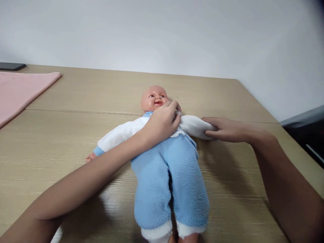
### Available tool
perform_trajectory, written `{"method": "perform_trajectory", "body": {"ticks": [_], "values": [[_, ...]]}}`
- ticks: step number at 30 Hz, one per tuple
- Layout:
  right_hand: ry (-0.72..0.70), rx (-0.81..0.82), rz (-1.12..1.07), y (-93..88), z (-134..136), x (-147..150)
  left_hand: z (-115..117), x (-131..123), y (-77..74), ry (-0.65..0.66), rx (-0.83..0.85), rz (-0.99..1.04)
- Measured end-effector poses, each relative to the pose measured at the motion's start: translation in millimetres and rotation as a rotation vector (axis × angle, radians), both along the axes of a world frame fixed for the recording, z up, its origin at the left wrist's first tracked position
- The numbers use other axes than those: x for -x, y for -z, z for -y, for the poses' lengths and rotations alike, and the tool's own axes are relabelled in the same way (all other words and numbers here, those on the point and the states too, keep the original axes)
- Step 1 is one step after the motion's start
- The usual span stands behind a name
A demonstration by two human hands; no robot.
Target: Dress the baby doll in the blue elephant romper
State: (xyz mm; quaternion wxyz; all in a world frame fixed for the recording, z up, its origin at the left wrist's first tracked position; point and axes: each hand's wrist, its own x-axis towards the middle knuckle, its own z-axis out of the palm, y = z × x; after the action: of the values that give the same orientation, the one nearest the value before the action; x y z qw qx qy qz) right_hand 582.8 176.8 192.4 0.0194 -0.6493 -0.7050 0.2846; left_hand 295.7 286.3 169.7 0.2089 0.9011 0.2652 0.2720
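A baby doll (154,98) lies on its back on the wooden table, head toward the wall. Its outfit has fluffy blue trousers (154,189) with white cuffs and a top with white sleeves. My left hand (165,119) reaches across the chest, fingers curled at the collar and shoulder on the doll's right-hand side in view. My right hand (222,130) pinches the end of the white sleeve (194,125) on that same side and holds it outstretched. No doll hand shows at that sleeve's end. The other sleeve (116,135) lies spread, with a small doll hand (91,157) showing from its blue cuff.
A pink cloth (22,91) lies at the table's left side, with a flat dark object (12,66) behind it. The wooden table (88,91) ends at a pale wall (141,37). Something black (308,131) stands beyond the right edge.
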Motion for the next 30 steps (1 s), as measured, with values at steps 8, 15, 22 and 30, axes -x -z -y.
{"method": "perform_trajectory", "body": {"ticks": [8,15,22,30], "values": [[-0.067,-0.462,-0.087,41.4,-11.4,45.7,-0.6,-0.4,1.3,0.026,-0.027,-0.018],[-0.171,-0.466,0.128,53.8,-22.3,28.4,-2.2,1.5,-0.2,0.053,-0.048,-0.068],[-0.124,-0.686,0.203,37.8,-2.2,48.7,0.2,11.1,-3.5,0.093,0.018,0.039],[0.055,-0.623,-0.288,35.4,47.5,99.0,28.3,113.6,12.9,-0.164,0.06,0.203]]}}
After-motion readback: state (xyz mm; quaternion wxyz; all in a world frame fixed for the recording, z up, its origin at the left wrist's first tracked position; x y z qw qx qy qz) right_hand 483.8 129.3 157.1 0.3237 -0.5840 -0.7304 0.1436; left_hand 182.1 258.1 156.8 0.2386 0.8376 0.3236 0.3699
